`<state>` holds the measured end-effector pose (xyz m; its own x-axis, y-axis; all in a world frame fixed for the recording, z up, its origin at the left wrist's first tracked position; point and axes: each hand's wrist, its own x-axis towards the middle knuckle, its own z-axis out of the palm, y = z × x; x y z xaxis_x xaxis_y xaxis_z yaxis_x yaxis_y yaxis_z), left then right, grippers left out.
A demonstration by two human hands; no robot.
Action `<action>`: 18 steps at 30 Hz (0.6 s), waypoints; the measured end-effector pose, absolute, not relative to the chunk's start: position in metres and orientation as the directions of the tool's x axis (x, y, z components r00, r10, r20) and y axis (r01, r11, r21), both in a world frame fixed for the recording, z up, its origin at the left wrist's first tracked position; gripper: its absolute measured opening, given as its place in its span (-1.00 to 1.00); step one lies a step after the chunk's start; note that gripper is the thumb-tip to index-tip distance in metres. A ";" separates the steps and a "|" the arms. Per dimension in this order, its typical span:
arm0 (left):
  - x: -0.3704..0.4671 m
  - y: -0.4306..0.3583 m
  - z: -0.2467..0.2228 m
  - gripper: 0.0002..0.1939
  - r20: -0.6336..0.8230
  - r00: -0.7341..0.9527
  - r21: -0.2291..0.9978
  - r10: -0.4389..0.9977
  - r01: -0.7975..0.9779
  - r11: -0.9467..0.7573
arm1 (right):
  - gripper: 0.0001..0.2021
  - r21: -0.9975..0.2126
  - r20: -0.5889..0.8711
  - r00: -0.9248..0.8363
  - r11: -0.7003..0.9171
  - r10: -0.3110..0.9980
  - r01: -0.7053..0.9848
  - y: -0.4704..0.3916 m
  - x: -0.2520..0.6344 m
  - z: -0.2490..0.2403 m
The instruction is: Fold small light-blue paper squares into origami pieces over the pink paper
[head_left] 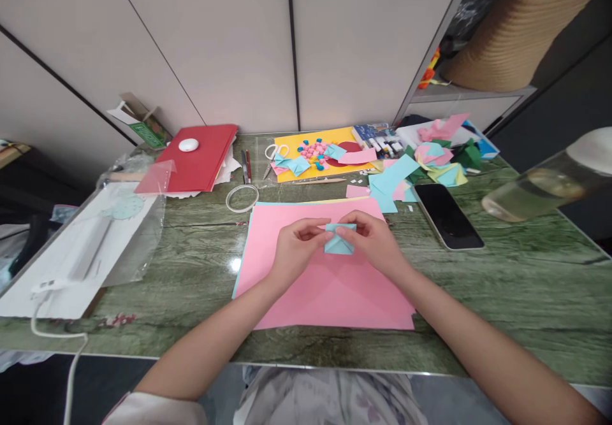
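Observation:
A small folded light-blue paper (340,244) is held between both hands above a stack of large pink sheets (329,297). My left hand (300,246) pinches its left edge between thumb and fingers. On the right edge, my right hand (370,240) grips it the same way, its thumb lying on the front of the paper. Diagonal creases show on the blue surface. Parts of its upper corners are covered by my fingertips.
Behind the stack lie a tape roll (242,199), scissors (272,156), a yellow sheet (310,174) with small folded pieces, and blue paper scraps (389,183). To the right are a phone (448,216) and a bottle (535,189); a red folder (196,157) sits at left.

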<state>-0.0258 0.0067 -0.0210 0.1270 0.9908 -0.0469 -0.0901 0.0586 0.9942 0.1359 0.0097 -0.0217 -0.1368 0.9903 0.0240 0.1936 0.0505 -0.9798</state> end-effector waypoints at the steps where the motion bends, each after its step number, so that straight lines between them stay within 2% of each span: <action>1: -0.026 0.007 -0.021 -0.74 -0.046 0.126 0.994 0.991 -0.090 0.058 | -0.85 -0.980 0.019 -0.136 0.046 0.990 0.194 0.010 0.136 -0.021; 18: -0.025 0.004 -0.019 -0.75 -0.050 0.107 0.993 0.993 -0.105 0.061 | -0.85 -0.989 0.044 -0.118 0.060 0.992 0.135 0.007 0.135 -0.020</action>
<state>-0.0254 0.0040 -0.0191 0.1073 0.9930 -0.0497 -0.1053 0.0610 0.9926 0.1347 0.0072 -0.0198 -0.1184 0.9920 0.0444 0.1351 0.0604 -0.9890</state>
